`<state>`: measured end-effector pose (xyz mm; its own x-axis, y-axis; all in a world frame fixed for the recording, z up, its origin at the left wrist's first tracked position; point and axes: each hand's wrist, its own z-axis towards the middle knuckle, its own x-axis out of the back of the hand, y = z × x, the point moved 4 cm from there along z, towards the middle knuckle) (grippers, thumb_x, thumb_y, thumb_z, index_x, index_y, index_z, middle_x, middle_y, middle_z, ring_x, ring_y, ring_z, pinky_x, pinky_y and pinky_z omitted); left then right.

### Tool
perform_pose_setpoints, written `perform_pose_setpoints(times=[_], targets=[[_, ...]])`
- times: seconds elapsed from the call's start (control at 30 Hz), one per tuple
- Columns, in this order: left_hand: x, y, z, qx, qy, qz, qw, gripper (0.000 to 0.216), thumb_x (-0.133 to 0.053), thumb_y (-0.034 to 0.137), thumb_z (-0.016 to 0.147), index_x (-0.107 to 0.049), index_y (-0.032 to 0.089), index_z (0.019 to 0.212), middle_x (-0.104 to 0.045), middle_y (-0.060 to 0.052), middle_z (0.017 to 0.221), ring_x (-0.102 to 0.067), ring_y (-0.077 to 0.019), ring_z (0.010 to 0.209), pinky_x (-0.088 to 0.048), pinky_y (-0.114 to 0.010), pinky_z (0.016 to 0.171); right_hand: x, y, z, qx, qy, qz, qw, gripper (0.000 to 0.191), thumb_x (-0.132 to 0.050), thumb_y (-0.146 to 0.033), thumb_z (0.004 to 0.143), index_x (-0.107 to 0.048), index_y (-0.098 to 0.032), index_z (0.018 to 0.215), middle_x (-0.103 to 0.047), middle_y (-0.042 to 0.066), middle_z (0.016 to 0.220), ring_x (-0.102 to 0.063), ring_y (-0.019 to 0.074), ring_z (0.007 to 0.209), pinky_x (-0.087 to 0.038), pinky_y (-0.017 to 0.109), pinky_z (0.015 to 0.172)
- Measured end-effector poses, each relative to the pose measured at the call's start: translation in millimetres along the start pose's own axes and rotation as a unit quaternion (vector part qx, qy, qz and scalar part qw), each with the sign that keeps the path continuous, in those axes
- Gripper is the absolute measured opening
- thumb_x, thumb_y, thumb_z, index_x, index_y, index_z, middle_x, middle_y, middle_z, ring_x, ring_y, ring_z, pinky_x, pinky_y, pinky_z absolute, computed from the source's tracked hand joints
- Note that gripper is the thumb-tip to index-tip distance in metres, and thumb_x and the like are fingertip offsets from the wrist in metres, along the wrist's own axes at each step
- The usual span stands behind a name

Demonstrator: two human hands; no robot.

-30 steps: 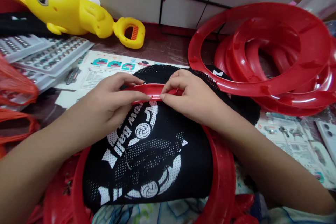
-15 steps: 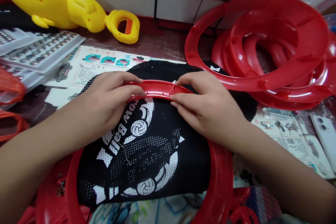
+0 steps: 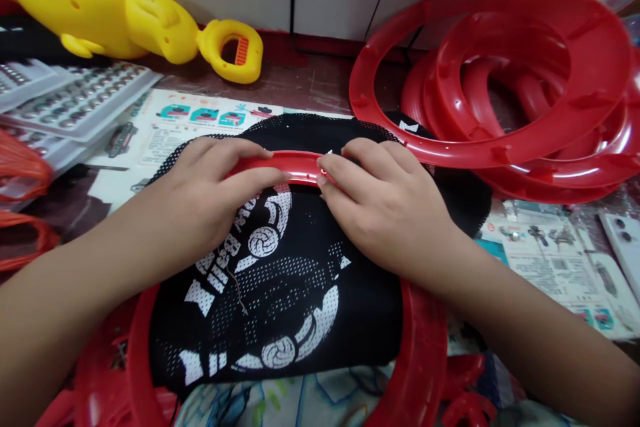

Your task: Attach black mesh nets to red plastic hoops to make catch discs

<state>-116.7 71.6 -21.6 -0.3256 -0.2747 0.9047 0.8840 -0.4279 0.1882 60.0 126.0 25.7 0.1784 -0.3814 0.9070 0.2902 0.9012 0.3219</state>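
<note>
Single view, taken from a camera worn on the person's head. The camera faces forward and obliquely down over the bench, toward the tiled wall behind its far edge. Range is close: the forearms enter from both sides, and the black printed cloth and red rim stand near mid-view. The viewpoint is above the patterned fabric, nearest the lens, between the arms.

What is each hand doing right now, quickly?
Left hand: closed, thumb and fingers pinching the curved red plastic piece over the black cloth.
Right hand: closed, fingertips pinching the same piece, farther right.
</note>
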Motion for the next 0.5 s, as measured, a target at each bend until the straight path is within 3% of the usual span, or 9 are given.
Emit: perform_pose_setpoints(times=[0.13,0.33,0.5], targets=[[-2.1,0.4,-0.8,-0.025,-0.012,0.025,0.999,0.056,-0.040,0.002,0.088,-0.045,0.036,0.133,-0.051,-0.009,0.121,-0.050,-0.0325,0.113,-0.051,-0.049,0.085,-2.1,-0.2,1.0,-0.013,-0.008,0.004,1.000,0.029,-0.042,-0.010,0.095,-0.067,-0.015,0.081,-0.069,0.009,0.106,-0.054,0.0256,0.093,-0.036,0.039,0.068],[0.3,-3.9,0.5,0.011,-0.041,-0.014,0.999,0.053,-0.035,0.003,0.090,-0.048,0.037,0.130,-0.053,-0.006,0.122,-0.048,-0.0290,0.112,-0.049,-0.047,0.086,-3.8,4.0,0.7,-0.007,-0.034,0.096,0.995,0.024,-0.046,-0.015,0.094,-0.069,-0.013,0.088,-0.066,0.013,0.116,-0.056,0.0284,0.103,-0.046,0.043,0.077],[3.9,-5.2,3.7,0.008,-0.044,-0.030,0.999,0.049,-0.033,0.007,0.091,-0.053,0.034,0.126,-0.054,-0.005,0.122,-0.049,-0.0265,0.108,-0.048,-0.046,0.088,13.7,26.9,-18.9,-0.122,0.013,0.218,0.968,0.023,-0.050,-0.023,0.094,-0.069,-0.014,0.102,-0.056,0.017,0.131,-0.052,0.0262,0.120,-0.047,0.045,0.097]])
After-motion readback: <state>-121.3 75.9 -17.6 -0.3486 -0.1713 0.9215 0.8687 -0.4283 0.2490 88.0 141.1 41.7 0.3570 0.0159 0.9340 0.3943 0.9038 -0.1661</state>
